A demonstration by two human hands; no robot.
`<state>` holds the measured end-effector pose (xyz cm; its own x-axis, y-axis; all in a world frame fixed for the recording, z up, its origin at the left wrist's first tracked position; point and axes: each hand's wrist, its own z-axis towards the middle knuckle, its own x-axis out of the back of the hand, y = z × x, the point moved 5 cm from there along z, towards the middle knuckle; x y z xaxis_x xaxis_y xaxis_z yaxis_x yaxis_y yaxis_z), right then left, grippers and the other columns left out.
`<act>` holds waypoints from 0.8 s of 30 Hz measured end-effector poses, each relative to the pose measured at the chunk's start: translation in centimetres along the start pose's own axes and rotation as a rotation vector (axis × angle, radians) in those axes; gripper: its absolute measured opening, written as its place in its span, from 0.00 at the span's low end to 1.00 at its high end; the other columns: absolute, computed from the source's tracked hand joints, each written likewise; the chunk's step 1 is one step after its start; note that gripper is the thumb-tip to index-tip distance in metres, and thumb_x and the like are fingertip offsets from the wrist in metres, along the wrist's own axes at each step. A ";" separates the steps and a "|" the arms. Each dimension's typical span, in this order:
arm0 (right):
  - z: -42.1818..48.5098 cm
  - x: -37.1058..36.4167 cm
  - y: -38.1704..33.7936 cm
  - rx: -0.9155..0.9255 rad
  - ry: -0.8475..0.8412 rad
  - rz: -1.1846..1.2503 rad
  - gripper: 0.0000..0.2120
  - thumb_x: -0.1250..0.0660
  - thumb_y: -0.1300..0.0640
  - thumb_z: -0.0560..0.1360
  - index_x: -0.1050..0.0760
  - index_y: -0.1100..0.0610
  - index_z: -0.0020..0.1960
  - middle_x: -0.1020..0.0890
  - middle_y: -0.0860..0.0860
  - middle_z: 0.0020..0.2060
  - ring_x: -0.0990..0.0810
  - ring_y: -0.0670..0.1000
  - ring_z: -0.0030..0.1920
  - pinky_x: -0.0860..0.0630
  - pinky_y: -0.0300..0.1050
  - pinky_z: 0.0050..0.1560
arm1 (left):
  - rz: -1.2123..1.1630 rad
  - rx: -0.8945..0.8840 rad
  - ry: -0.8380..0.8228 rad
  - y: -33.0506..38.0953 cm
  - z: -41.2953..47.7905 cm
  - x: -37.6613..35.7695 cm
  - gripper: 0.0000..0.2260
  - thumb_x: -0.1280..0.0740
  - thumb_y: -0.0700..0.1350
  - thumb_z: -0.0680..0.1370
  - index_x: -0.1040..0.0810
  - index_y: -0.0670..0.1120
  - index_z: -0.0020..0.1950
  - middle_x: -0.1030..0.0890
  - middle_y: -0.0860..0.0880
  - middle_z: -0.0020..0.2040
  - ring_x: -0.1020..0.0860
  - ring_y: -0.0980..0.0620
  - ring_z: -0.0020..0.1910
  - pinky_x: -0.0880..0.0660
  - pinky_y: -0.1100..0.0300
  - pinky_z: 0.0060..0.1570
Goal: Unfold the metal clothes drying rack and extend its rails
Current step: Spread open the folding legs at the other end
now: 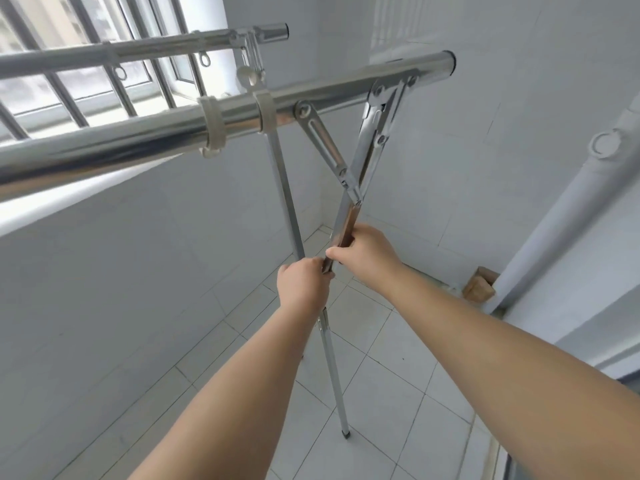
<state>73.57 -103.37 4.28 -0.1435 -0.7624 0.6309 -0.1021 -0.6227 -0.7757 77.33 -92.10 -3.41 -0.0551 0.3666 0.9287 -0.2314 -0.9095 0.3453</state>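
The metal drying rack stands in front of me with two shiny horizontal rails: a near rail (145, 140) and a far rail (145, 50). Under the near rail's right end, two legs cross in an X. My left hand (303, 284) and my right hand (367, 252) both grip the near leg (346, 223) just at the crossing. That leg's lower section (334, 372) reaches down to a black foot (345, 434) on the tiled floor. A slotted brace (322, 140) links the near rail to the leg. White plastic rings (213, 124) sit on the near rail.
A barred window (86, 64) is at the upper left behind the rack. White tiled walls close in on the left and far side. A grey drain pipe (561, 216) runs down the right wall, with a wooden block (479, 284) at its base.
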 end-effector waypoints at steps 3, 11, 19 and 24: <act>2.5 -0.3 -0.4 0.025 -0.010 0.005 0.07 0.31 0.56 0.67 0.23 0.60 0.40 0.19 0.53 0.36 0.21 0.53 0.38 0.26 0.46 0.38 | 0.013 0.007 0.001 -0.7 2.4 0.0 0.06 0.36 0.51 0.75 0.27 0.52 0.40 0.20 0.50 0.36 0.23 0.46 0.39 0.36 0.56 0.44; 11.3 -2.5 -2.4 0.037 -0.024 -0.020 0.07 0.29 0.56 0.65 0.25 0.55 0.32 0.24 0.46 0.26 0.25 0.46 0.31 0.35 0.39 0.30 | 0.036 0.037 -0.028 -4.2 11.2 0.1 0.10 0.36 0.52 0.76 0.28 0.51 0.36 0.24 0.52 0.33 0.26 0.47 0.37 0.38 0.57 0.43; 19.9 -4.9 -3.7 0.011 0.018 0.065 0.07 0.29 0.59 0.66 0.20 0.56 0.44 0.18 0.46 0.35 0.19 0.51 0.42 0.26 0.41 0.42 | 0.104 0.021 -0.040 -7.3 20.1 0.2 0.10 0.36 0.55 0.75 0.22 0.51 0.39 0.20 0.51 0.34 0.23 0.47 0.38 0.41 0.56 0.41; 24.4 -5.5 -4.2 0.019 0.013 0.088 0.08 0.29 0.59 0.67 0.20 0.55 0.46 0.19 0.46 0.37 0.20 0.49 0.42 0.28 0.37 0.40 | 0.115 0.059 -0.012 -8.3 24.3 -0.1 0.10 0.37 0.54 0.75 0.21 0.50 0.39 0.21 0.51 0.33 0.24 0.47 0.36 0.43 0.56 0.40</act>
<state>98.83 -100.81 4.33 -0.1639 -0.8118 0.5604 -0.0696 -0.5572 -0.8275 102.88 -89.32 -3.08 -0.0663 0.2574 0.9640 -0.1666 -0.9555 0.2436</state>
